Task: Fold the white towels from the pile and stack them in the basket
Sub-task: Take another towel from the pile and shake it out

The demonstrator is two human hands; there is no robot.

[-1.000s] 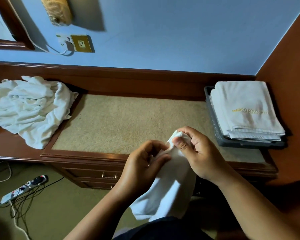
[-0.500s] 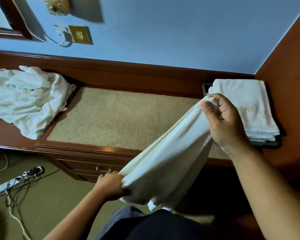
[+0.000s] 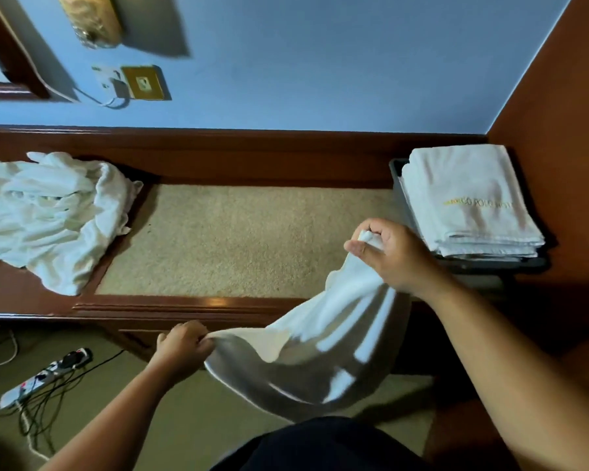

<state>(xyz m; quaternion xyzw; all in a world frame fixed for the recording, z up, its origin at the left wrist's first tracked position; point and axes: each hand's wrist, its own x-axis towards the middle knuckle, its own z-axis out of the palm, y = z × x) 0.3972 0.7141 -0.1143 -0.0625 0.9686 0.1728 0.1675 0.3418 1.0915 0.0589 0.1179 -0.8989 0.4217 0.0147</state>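
A white towel (image 3: 323,348) hangs stretched between my two hands in front of the wooden desk. My right hand (image 3: 393,256) pinches one corner, raised over the desk's right end. Lower down, at the desk's front edge, my left hand (image 3: 184,345) grips another corner. The towel sags in loose folds toward my lap. A crumpled pile of white towels (image 3: 48,215) lies on the desk's left end. At the right end stands a dark basket (image 3: 402,185) holding a stack of folded white towels (image 3: 470,202) with gold lettering on top.
The desk has a beige carpeted top (image 3: 245,239) framed in dark wood. A brown wall (image 3: 558,107) closes the right side just beyond the basket. On the floor to the left lie a power strip (image 3: 45,375) and tangled cables.
From bunched together at the towel's top, my hands have moved apart, the left going down-left, the right up toward the basket. The towel has spread open between them.
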